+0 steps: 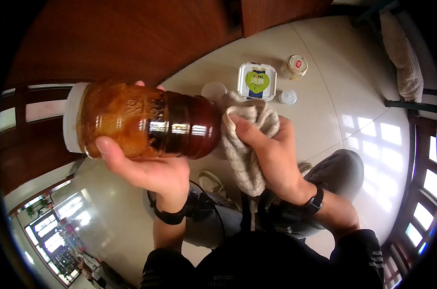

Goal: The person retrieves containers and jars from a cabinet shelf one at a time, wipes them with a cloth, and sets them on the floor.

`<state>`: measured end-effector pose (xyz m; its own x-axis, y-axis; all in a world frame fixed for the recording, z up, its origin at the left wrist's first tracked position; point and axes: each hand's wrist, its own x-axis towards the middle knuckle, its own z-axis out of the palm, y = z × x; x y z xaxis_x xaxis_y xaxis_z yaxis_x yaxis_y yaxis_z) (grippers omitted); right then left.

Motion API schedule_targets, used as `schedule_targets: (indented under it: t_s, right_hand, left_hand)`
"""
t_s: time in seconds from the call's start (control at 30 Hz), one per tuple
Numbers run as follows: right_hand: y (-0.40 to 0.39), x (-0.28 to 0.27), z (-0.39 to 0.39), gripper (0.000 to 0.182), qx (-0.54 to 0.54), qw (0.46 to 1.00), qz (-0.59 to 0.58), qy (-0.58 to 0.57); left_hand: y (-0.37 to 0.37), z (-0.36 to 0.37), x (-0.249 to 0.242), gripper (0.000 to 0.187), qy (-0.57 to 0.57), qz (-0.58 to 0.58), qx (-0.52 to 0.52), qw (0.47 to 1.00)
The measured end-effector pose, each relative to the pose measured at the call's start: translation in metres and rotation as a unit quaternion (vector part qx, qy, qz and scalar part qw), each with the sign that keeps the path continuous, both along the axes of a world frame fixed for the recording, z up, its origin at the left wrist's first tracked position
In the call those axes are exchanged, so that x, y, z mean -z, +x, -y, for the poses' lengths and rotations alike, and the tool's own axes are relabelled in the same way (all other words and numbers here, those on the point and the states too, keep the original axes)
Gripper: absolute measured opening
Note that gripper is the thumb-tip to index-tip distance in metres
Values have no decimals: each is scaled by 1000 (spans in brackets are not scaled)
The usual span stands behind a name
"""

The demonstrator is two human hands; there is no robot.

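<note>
A large jar [132, 120] of amber-brown contents lies sideways in the air, its white lid at the left end. My left hand [151, 168] is wrapped round it from below, the thumb on the near side and fingertips showing at the upper edge. On the right, my right hand [271, 149] grips a beige cloth [247, 144], bunched beside the dark base end of the jar. Whether the cloth touches the jar is hard to tell.
On the tiled floor [319, 120] stand a white square container [257, 82] with a green heart label, a small jar [294, 67] and a small white-lidded tub [288, 97]. Wooden cabinet panels [132, 38] rise ahead. A cushion [402, 58] is at the upper right.
</note>
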<state>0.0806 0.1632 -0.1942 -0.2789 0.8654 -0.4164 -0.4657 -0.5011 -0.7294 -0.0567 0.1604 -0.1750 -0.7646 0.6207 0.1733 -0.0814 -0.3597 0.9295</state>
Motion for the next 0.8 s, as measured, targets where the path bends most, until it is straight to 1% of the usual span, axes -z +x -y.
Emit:
schedule_targets:
  t_s: [0.03, 0.13, 0.17, 0.2, 0.23, 0.27, 0.3, 0.33, 0.37, 0.4, 0.43, 0.47, 0.5, 0.53, 0.57, 0.6, 0.63, 0.67, 0.73, 0.77, 0.8]
  right_hand:
    - [1, 1, -1, 16, 27, 999, -21, -16]
    - [9, -4, -8, 17, 70, 997, -20, 5]
    - [15, -4, -8, 16, 27, 999, -18, 31]
    - [19, -8, -6, 22, 0, 998, -29, 60]
    - [20, -6, -5, 28, -4, 986, -6, 169]
    - [23, 0, -9, 33, -31, 963, 41, 266]
    - [27, 5, -13, 39, -45, 927, 88, 363]
    - [31, 11, -17, 45, -46, 882, 126, 451]
    - [36, 12, -23, 45, -52, 860, 144, 486]
    - [37, 14, -25, 43, -45, 857, 150, 491]
    - [38, 15, -26, 40, -37, 853, 156, 496]
    - [40, 17, -28, 38, -30, 850, 162, 501]
    - [36, 15, -22, 36, -10, 849, 191, 492]
    - [32, 13, -17, 35, 10, 847, 220, 484]
    - [23, 17, -12, 34, 58, 843, 236, 480]
    - [18, 21, -11, 35, 81, 830, 251, 491]
    - [16, 23, -7, 34, 86, 848, 243, 464]
    - [15, 23, -6, 32, 81, 876, 217, 424]
    - [12, 22, -6, 30, 66, 931, 146, 327]
    - [12, 21, -8, 30, 54, 956, 100, 271]
    - [12, 22, -8, 28, 33, 972, 94, 212]
  left_hand:
    - [0, 0, -2, 76, -3, -4, -7, 1000]
    - [-1, 1, -2, 76, 3, -21, -2, 1000]
    - [-2, 4, 2, 76, 1, -31, 9, 999]
    - [2, 6, 6, 76, -13, -32, 32, 999]
    - [8, 8, 11, 76, -27, -35, 55, 997]
    - [16, 11, 15, 76, -42, -39, 78, 995]
    - [23, 18, 17, 77, -91, -13, 65, 994]
    - [36, 18, 14, 78, -67, 80, 99, 990]
    - [35, 20, 16, 78, -73, 103, 119, 985]
    - [33, 23, 22, 78, -77, 127, 138, 979]
    - [29, 27, 32, 78, -77, 111, 148, 980]
    - [32, 30, 36, 81, -79, 69, 162, 981]
    - [37, 31, 34, 82, -66, 51, 198, 977]
    - [39, 32, 31, 88, -78, 28, 218, 972]
    - [40, 33, 27, 93, -93, 1, 234, 968]
    - [40, 33, 24, 98, -103, -29, 246, 963]
    - [40, 33, 21, 104, -105, -63, 255, 959]
    - [35, 30, 22, 111, -100, -121, 251, 955]
    - [20, 27, 22, 118, -69, -263, 275, 922]
    - [8, 26, 21, 118, -43, -345, 298, 889]
    - [4, 25, 18, 116, -11, -359, 313, 879]
